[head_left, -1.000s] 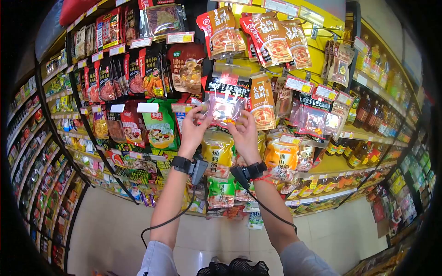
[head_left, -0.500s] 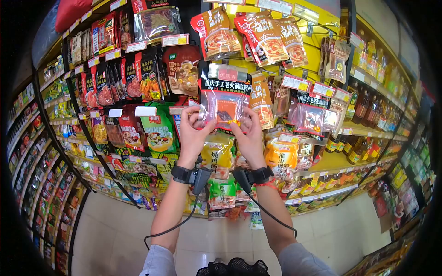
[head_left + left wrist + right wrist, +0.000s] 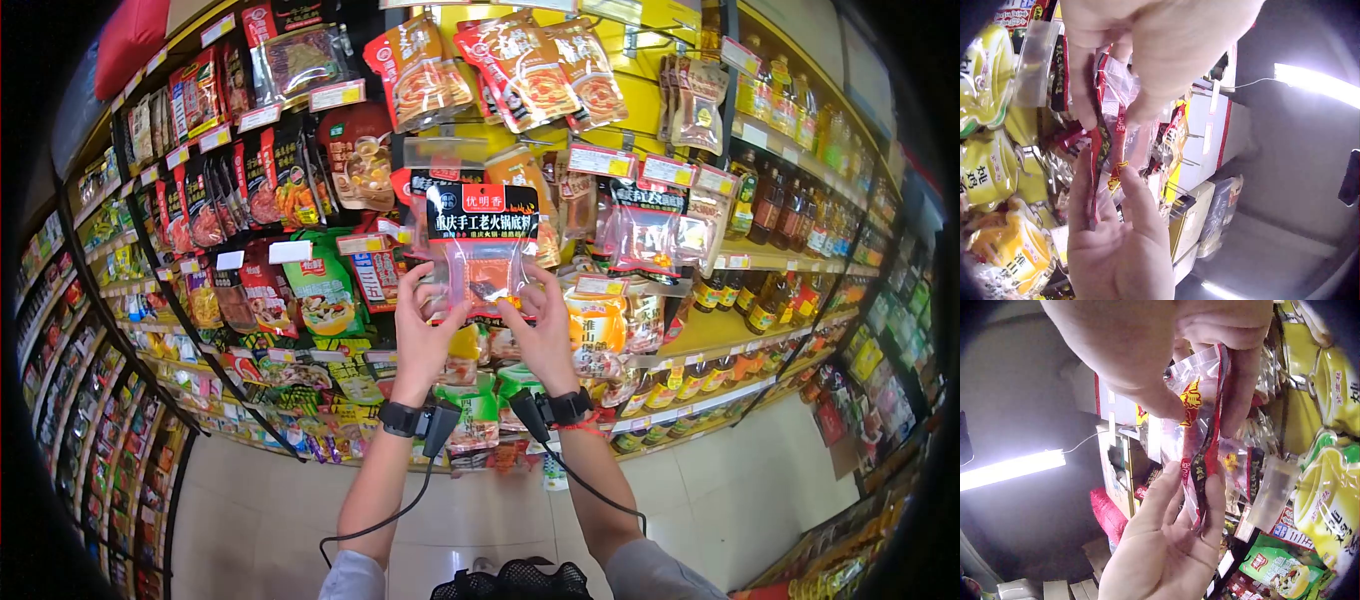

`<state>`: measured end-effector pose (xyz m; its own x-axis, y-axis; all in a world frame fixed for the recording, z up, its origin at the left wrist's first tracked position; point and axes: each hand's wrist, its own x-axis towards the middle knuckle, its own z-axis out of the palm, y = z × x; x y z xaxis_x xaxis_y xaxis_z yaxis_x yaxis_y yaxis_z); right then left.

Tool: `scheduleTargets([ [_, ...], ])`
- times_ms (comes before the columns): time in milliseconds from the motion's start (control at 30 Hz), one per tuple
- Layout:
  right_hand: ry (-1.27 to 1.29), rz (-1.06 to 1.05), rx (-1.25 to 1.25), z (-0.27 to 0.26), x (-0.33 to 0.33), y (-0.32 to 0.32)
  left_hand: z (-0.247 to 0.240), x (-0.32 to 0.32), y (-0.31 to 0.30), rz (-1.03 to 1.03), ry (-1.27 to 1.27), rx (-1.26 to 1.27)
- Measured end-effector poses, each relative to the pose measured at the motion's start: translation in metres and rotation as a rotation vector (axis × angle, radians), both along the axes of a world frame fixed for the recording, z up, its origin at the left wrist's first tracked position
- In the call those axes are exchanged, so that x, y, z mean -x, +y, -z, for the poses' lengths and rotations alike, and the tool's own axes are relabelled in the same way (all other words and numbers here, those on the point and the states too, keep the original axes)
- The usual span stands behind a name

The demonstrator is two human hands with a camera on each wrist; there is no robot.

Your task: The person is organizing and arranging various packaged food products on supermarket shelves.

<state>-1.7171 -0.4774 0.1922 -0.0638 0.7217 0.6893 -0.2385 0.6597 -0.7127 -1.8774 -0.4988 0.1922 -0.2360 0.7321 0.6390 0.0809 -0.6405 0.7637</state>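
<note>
Both hands hold a clear packet of hot pot base (image 3: pixel 488 272) with a black and red header, upright and front outward, a red-brown block showing inside. My left hand (image 3: pixel 425 328) pinches its lower left side, thumb on the front and fingers behind. The right hand (image 3: pixel 541 335) grips the lower right side in the same way. In the left wrist view the packet (image 3: pixel 1110 134) appears edge-on between the left hand (image 3: pixel 1147 56) above and the right hand (image 3: pixel 1119 250) below. From the right wrist, the packet's clear side (image 3: pixel 1200 425) shows yellow print.
Behind the packet hang brown sauce pouches (image 3: pixel 520 70) on a yellow rack. Similar hot pot base packets (image 3: pixel 645 235) hang to the right, above price tags. Bottles (image 3: pixel 790 205) line the right shelves; a green pouch (image 3: pixel 322 290) stands left. Tiled floor (image 3: pixel 270 510) lies below.
The packet has come down and away from the rack, tilting so its front label and block now show clearly. Both hands have lowered with it, still gripping. The view has shifted slightly.
</note>
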Motion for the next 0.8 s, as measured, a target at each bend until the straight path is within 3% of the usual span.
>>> scheduleTargets([
  [533,0.058,0.164,-0.017,-0.011,-0.163,0.02,-0.012,-0.162,0.047,0.144,0.073,-0.008],
  [733,-0.067,0.273,-0.001,0.002,-0.212,0.043,-0.008,-0.208,0.058,0.161,0.033,-0.011],
  [800,0.025,0.174,0.021,-0.007,-0.23,0.044,-0.014,-0.229,0.058,0.122,0.059,-0.009],
])
